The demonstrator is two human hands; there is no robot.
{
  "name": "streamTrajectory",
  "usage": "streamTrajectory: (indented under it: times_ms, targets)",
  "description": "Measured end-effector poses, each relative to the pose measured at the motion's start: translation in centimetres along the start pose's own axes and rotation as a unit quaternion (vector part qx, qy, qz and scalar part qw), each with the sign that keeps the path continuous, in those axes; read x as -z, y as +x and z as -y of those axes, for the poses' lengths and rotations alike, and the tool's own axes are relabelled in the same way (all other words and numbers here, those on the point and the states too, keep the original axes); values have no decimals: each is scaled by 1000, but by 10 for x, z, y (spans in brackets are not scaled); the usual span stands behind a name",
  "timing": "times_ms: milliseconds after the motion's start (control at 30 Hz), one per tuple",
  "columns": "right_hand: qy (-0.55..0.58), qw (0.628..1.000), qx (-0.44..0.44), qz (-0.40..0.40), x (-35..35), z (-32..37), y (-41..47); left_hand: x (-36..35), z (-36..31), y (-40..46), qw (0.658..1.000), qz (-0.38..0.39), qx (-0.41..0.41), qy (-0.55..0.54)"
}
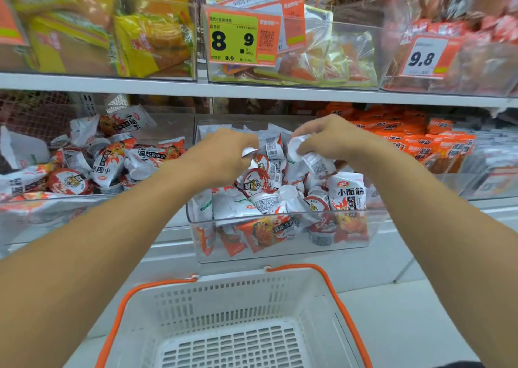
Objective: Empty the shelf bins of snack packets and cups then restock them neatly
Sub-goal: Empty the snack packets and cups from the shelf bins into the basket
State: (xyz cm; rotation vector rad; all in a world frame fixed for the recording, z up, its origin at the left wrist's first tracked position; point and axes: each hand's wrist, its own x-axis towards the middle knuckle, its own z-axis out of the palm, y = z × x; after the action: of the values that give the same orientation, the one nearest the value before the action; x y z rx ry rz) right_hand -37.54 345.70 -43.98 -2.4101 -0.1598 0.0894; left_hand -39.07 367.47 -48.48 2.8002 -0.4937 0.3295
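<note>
A clear plastic bin (280,251) on the middle shelf holds a heap of white and red snack packets (347,192) and small cups (255,182). Both my hands reach into it from above. My left hand (224,150) is closed around a small white cup (249,151), of which only the rim shows. My right hand (328,137) grips another white cup (297,149) lying on its side, together with a packet under the fingers. A second clear bin (42,208) to the left holds the same packets and cups.
A white basket (232,320) with orange handles sits below the bin, with nothing in it. Orange packets (420,140) fill the bin to the right. The upper shelf carries yellow packets (145,39), a price tag (242,38) and red packets.
</note>
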Motion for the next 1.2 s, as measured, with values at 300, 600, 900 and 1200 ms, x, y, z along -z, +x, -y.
streamTrajectory:
  times_ms: [300, 600, 900, 1200]
  targets:
    - [288, 904, 148, 279, 24, 16, -129, 88, -31, -102, 963, 141, -53, -222]
    - [-3, 876, -229, 424, -255, -139, -179, -156, 1, -248, 896, 435, 90, -12]
    - [276, 794, -453, 298, -348, -206, -202, -263, 23, -299, 812, 339, 387, -276]
    - [64, 868, -245, 427, -241, -120, -147, -160, -12, -211, 826, 394, 267, -302]
